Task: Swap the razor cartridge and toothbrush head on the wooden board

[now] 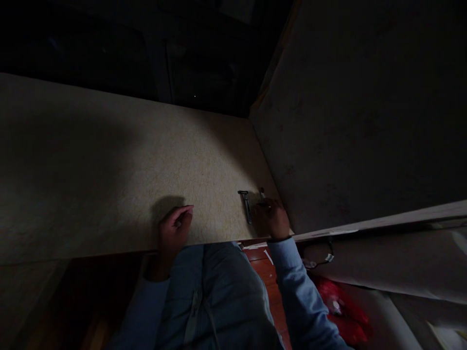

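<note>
- Faces a dim, pale worktop (204, 160).
- Holds left hand (175, 227) half curled near front edge, visibly empty.
- Curls right hand (275, 218) downward at slim object (262, 191), grip unclear, just right of razor (247, 206).

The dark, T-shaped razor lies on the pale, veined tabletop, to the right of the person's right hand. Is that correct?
Not quite: the dark, T-shaped razor is to the left of the right hand, between it and the left hand, as the head view shows. It does lie on the pale, veined tabletop.
</note>
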Demonstrator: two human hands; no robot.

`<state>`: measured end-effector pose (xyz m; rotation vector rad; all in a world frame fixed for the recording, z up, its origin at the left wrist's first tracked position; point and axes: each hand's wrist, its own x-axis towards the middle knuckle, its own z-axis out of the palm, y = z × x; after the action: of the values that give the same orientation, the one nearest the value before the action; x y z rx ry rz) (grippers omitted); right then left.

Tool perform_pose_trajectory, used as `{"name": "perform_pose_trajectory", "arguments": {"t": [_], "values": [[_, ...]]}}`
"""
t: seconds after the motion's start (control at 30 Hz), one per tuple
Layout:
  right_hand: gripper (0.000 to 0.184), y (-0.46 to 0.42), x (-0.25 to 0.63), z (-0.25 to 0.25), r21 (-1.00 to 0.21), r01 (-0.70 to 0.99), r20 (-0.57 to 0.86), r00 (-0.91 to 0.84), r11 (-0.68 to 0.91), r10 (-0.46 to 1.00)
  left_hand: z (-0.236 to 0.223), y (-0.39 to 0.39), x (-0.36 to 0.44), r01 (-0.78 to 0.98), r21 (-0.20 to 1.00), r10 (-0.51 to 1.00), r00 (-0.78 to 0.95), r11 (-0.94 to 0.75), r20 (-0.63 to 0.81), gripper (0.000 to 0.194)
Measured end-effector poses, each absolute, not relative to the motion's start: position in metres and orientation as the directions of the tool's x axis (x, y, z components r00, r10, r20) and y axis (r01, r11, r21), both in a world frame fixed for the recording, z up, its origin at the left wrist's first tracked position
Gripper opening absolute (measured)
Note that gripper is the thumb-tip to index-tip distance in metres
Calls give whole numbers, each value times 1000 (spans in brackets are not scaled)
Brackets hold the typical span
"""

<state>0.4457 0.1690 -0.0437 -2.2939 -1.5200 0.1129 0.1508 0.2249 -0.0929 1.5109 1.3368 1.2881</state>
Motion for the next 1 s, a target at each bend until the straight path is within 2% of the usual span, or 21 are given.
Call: {"name": "perform_pose_trajectory", "arguments": {"t": [0.13, 0.4, 0.67, 0.83, 1.0], "values": [[27, 171, 436, -37, -280, 879, 142, 436, -386, 888, -92, 224, 151, 252, 950, 978, -49, -186, 204, 31], [25, 170, 435, -35, -235, 896, 104, 409, -377, 907, -88, 223, 152, 262, 945, 977, -42, -193, 211, 31], [31, 158, 445, -43, -240, 939, 182, 292, -245, 939, -87, 222, 152, 266, 944, 976, -46, -194, 213, 31], [28, 153, 449, -50, -210, 965, 181, 198, -159, 963, -89, 222, 152, 254, 948, 977, -47, -192, 210, 31], [24, 152, 449, -52, -178, 973, 179, 181, -150, 967, -90, 223, 151, 260, 947, 978, -44, -188, 206, 32]]}}
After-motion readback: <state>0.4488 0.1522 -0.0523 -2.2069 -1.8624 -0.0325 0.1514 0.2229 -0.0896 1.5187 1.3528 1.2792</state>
